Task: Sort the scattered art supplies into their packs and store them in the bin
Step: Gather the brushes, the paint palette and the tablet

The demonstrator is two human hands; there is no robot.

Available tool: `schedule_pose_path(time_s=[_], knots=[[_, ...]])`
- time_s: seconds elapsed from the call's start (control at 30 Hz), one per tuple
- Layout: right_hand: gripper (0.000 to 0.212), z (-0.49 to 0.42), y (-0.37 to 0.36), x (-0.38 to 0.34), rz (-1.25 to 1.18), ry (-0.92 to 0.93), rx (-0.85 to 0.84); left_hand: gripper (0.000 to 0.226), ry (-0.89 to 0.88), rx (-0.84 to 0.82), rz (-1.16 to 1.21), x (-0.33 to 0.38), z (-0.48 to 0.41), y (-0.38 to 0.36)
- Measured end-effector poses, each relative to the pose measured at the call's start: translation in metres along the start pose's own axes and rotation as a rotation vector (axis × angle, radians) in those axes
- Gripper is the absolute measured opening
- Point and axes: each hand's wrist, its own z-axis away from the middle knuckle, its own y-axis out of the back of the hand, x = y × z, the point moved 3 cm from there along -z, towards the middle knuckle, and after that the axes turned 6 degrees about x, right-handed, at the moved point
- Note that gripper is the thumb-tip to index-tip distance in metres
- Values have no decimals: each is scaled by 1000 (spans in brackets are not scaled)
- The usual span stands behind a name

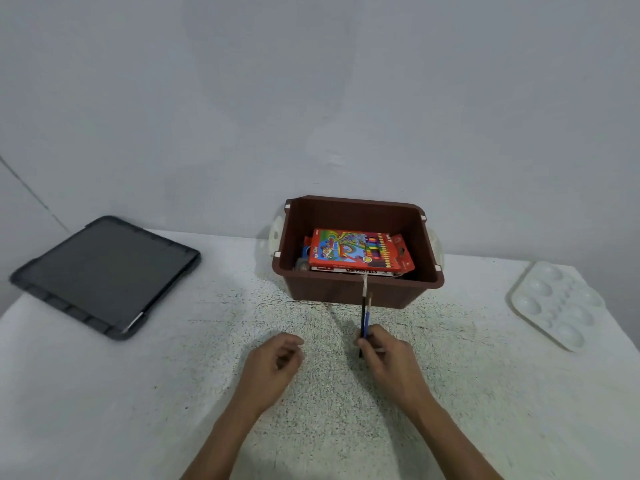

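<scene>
A brown plastic bin (356,289) stands at the back middle of the table. Inside it a red pack of coloured pens (356,252) lies on top of an oil pastels box (360,271) and other packs. My right hand (388,358) grips a few thin paintbrushes (365,306) upright, their tips pointing toward the bin's front wall. A little to the left, my left hand (277,362) hovers over the table with loosely curled fingers and holds nothing.
A dark grey bin lid (104,275) lies flat at the left of the table. A white paint palette (557,303) sits at the right edge. The table top (173,393) is white and speckled, against a plain wall.
</scene>
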Motion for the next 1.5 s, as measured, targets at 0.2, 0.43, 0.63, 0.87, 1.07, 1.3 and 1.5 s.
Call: schedule_pose_path(time_s=[0.2, 0.43, 0.63, 0.87, 1.07, 1.3, 1.5], knots=[[6, -7, -6, -22, -9, 55, -22, 12, 216, 104, 111, -9, -13, 33], [4, -11, -34, -46, -85, 114, -88, 11, 184, 604, -358, -31, -26, 124], [3, -12, -46, -58, -122, 137, -123, 20, 290, 692, -819, -52, -41, 185], [3, -10, -49, -60, -139, 124, -162, 21, 381, 548, -1066, -71, -43, 194], [7, -7, -47, -57, -160, 88, -181, 17, 386, 556, -1008, -69, -41, 194], [4, -2, -49, -50, -137, 88, -184, 21, 401, 537, -1044, -71, -43, 190], [5, 2, -51, -45, -154, 70, -182, 19, 390, 530, -1035, -72, -42, 185]])
